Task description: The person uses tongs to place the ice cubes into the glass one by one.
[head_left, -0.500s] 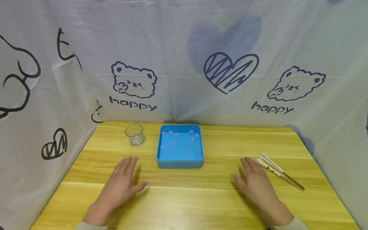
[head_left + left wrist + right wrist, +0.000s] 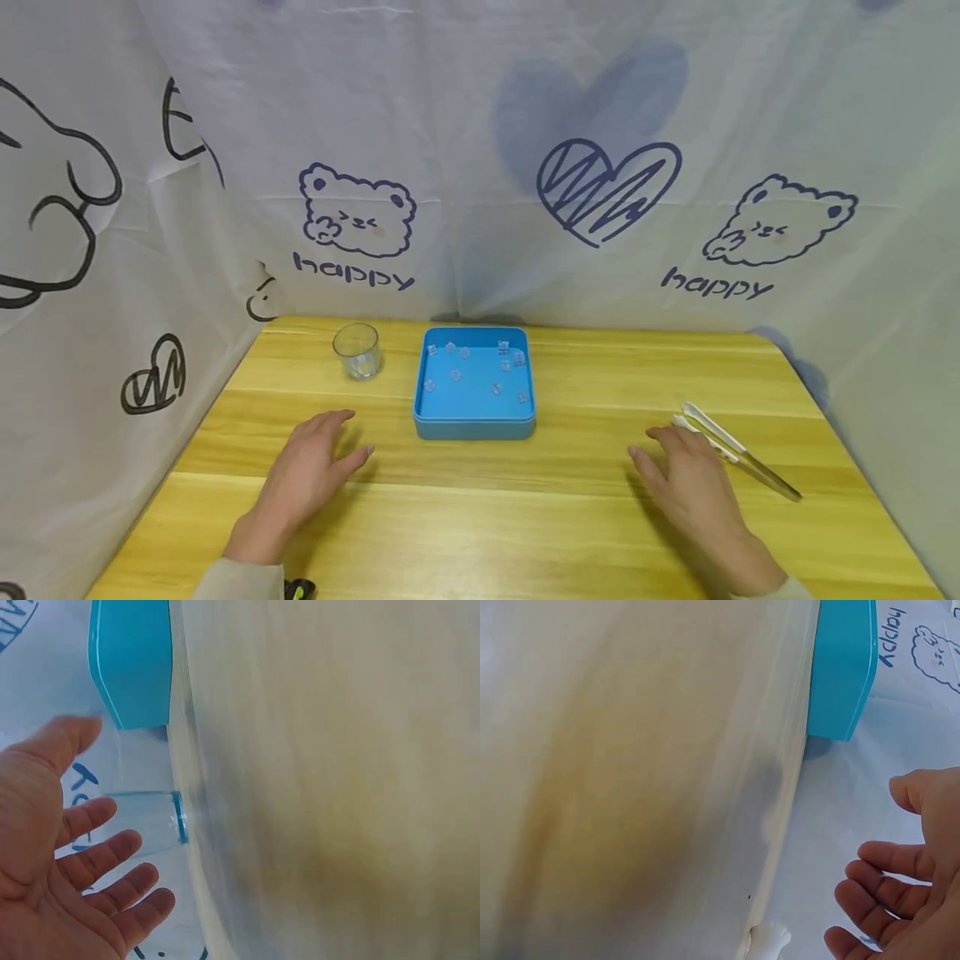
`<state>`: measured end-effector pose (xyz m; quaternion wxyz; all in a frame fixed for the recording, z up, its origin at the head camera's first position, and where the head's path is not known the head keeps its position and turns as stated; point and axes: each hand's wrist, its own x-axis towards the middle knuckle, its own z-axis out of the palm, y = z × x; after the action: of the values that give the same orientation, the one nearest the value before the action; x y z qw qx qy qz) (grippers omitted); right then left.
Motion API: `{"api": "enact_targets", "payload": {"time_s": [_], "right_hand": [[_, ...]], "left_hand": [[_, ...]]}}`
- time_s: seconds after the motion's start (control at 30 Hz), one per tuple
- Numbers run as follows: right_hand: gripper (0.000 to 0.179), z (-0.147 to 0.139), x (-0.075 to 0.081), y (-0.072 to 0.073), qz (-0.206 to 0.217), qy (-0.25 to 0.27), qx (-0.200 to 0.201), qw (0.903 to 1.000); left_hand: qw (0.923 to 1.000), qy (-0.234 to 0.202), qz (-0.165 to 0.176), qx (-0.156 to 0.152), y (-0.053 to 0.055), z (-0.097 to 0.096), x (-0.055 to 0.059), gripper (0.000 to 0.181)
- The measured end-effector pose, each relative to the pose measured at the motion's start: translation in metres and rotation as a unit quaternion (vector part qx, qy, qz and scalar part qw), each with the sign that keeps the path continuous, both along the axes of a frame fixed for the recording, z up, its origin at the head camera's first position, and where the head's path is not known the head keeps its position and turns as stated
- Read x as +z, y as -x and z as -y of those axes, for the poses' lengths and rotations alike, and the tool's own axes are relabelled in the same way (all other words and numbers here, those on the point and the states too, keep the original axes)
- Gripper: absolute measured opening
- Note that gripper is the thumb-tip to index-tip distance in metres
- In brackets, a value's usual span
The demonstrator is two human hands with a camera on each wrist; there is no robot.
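My left hand is over the left part of the table with its fingers spread and relaxed, holding nothing. Beyond it stands a clear glass cup, also visible behind the fingers in the left wrist view. On the other side, my right hand hovers with loosely bent fingers and an empty palm. It is nearest to a pair of tongs with white tips and metal arms, and partly overlaps them in the head view. Between and beyond both hands sits a blue square tray with several small clear cubes scattered in it.
A wood-grain table bears everything. White cloth with drawn bears and hearts hangs behind the table's far edge and along its sides. A small dark object shows beside the left sleeve.
Both hands' fingers have bent slightly more. The right hand has shifted a little right, closer over the tongs. The whole head view has slid slightly; tray, cup and tongs stay in place.
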<state>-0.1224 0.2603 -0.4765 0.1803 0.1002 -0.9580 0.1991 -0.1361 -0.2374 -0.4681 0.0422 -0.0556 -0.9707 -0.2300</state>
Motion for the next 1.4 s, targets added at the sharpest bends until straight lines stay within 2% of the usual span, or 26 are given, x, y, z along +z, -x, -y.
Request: {"api": "enact_targets", "payload": {"time_s": [0.27,0.47,0.57,0.8,1.03,1.4], "right_hand": [[0.041,-0.011,-0.003,-0.003,-0.005,0.006,-0.01,0.9999],[0.042,-0.017,-0.004,-0.007,0.025,0.01,-0.016,0.9995],[0.043,-0.018,-0.003,-0.009,0.035,0.015,-0.019,0.9991],[0.042,-0.022,-0.003,-0.012,0.044,0.015,-0.026,0.9986],[0.047,-0.029,-0.002,-0.011,0.061,0.011,-0.041,0.9972],[0.043,-0.05,-0.002,-0.011,0.028,0.001,-0.067,0.9974]], "left_hand": [[0.9968,-0.043,0.049,0.047,0.023,0.01,-0.002,0.069],[0.9882,-0.097,0.075,0.091,0.05,0.017,0.002,0.081],[0.9833,-0.123,0.083,0.105,0.063,0.019,-0.001,0.091],[0.9762,-0.162,0.09,0.113,0.087,0.02,-0.013,0.108],[0.9723,-0.182,0.083,0.121,0.106,0.023,-0.019,0.115],[0.963,-0.227,0.085,0.119,0.125,0.029,-0.019,0.115]]}}
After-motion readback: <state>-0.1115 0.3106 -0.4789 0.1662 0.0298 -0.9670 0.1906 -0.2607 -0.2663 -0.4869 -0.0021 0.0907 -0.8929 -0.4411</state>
